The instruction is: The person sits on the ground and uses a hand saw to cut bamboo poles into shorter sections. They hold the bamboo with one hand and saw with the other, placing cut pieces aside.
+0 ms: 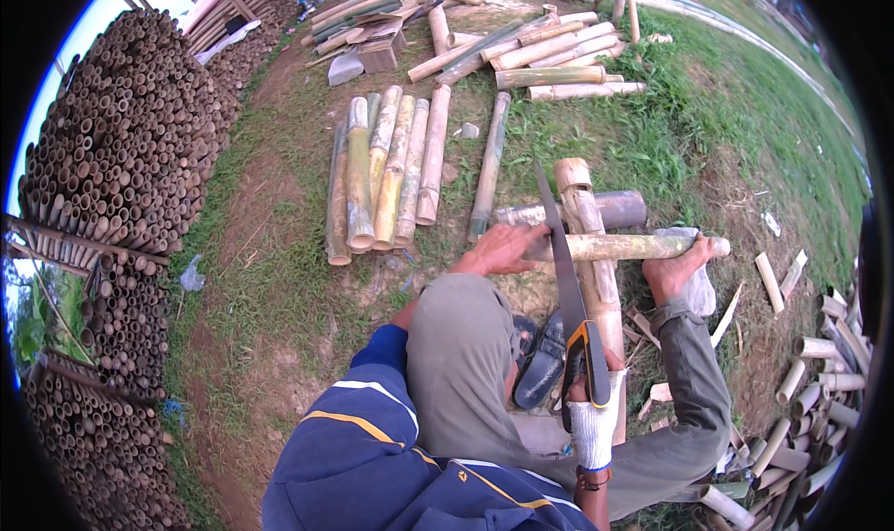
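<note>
Pale mottled bamboo pole (624, 246) crosswise; hands: left (503, 249) pressing, right (592, 419) gripping saw (562, 251).

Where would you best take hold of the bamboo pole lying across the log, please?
Grip the pole on its bare stretch left of the saw, from above, where the left hand presses: it lies level, with a foot pinning its right end.

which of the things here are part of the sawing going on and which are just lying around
In use: hand saw, gloved right hand, bare left hand, bamboo pole being cut, bamboo support pole.
Lying about: row of bamboo lengths, stacked bamboo tubes, short offcuts.
</note>
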`<state>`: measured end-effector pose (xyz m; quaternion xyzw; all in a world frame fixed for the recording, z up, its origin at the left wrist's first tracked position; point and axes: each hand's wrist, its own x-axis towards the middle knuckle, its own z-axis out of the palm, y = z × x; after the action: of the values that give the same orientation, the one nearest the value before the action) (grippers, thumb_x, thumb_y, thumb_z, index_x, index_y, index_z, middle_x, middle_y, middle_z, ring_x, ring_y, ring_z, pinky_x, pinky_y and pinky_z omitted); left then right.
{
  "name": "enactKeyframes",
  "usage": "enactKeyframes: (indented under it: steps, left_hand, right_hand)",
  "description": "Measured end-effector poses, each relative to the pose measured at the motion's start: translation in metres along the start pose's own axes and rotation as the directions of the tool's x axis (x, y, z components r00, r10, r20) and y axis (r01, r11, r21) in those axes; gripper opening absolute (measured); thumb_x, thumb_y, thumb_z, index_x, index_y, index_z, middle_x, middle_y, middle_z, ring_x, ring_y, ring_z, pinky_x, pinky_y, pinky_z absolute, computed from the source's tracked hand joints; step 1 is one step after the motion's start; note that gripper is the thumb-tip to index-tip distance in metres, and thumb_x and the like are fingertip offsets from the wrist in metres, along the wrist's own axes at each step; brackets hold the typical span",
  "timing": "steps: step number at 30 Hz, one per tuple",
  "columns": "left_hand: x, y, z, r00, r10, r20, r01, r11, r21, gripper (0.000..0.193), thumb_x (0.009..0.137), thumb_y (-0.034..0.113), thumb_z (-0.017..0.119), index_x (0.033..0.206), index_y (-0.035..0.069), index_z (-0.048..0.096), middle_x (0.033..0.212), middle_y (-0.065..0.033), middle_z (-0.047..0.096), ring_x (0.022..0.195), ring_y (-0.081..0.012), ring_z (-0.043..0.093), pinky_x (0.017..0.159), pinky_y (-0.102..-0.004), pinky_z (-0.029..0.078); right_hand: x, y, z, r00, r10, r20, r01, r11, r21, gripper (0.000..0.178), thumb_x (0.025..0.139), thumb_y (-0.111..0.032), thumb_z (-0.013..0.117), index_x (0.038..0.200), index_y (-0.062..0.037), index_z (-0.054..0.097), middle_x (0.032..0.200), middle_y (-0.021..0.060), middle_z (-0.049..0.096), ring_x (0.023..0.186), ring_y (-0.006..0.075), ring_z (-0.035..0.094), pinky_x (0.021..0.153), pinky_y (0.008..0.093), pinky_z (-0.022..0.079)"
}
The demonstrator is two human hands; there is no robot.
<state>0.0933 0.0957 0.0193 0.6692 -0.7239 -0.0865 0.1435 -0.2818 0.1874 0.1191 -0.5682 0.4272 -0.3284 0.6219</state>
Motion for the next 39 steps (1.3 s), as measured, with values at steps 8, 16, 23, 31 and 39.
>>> enactKeyframes:
  steps: [8,16,23,31,39]
  left_hand:
    - [-0.003,0.002,-0.002,0.999,0.026,-0.047,-0.024,0.999,0.030,0.077,0.092,0.036,0.083,0.156,0.016,0.046,0.108,-0.0193,0.071,0.100,-0.0424,0.072,0.085,-0.0555,0.057]
    - [0.003,0.008,-0.011,1.000,0.013,-0.012,-0.013,1.000,0.025,0.078,0.092,0.038,0.083,0.157,0.016,0.045,0.110,-0.0187,0.071,0.101,-0.0412,0.072,0.088,-0.0541,0.057]
    - [-0.031,-0.006,-0.009,0.999,-0.005,-0.042,0.007,0.999,0.036,0.078,0.094,0.038,0.082,0.157,0.013,0.044,0.113,-0.0175,0.071,0.103,-0.0412,0.071,0.091,-0.0542,0.056]
    - [-0.017,0.001,-0.002,0.999,0.000,-0.048,0.001,1.000,0.027,0.078,0.093,0.036,0.082,0.157,0.013,0.044,0.116,-0.0170,0.070,0.107,-0.0407,0.071,0.091,-0.0535,0.056]
    - [-0.012,0.002,-0.014,0.994,-0.057,0.088,0.059,0.998,-0.015,0.081,0.092,0.037,0.083,0.158,0.014,0.042,0.115,-0.0191,0.071,0.109,-0.0407,0.071,0.091,-0.0549,0.055]
  right_hand:
    - [-0.021,0.048,-0.023,0.993,-0.118,0.001,0.116,0.975,-0.189,0.052,0.098,0.000,0.063,0.149,-0.0016,0.051,0.125,0.0067,0.058,0.104,0.0151,0.059,0.090,0.0284,0.053]
    - [0.114,0.039,0.033,0.980,-0.196,0.009,0.195,0.963,-0.186,0.050,0.098,0.000,0.063,0.147,-0.0005,0.053,0.119,0.0054,0.063,0.103,0.0158,0.063,0.090,0.0287,0.054]
    - [-0.014,0.059,-0.017,0.933,-0.338,0.121,0.355,0.820,-0.450,0.050,0.098,-0.011,0.061,0.146,0.0012,0.054,0.133,0.0172,0.060,0.124,0.0322,0.061,0.111,0.0435,0.047]
    - [0.054,0.060,0.035,0.963,-0.269,0.021,0.266,0.932,-0.245,0.050,0.097,0.002,0.060,0.146,0.0003,0.052,0.124,0.0104,0.057,0.113,0.0192,0.058,0.103,0.0337,0.049]
    - [0.101,0.067,0.036,0.969,-0.246,-0.034,0.240,0.961,-0.138,0.035,0.102,-0.007,0.066,0.135,-0.0045,0.057,0.107,0.0052,0.061,0.086,0.0111,0.062,0.071,0.0272,0.052]
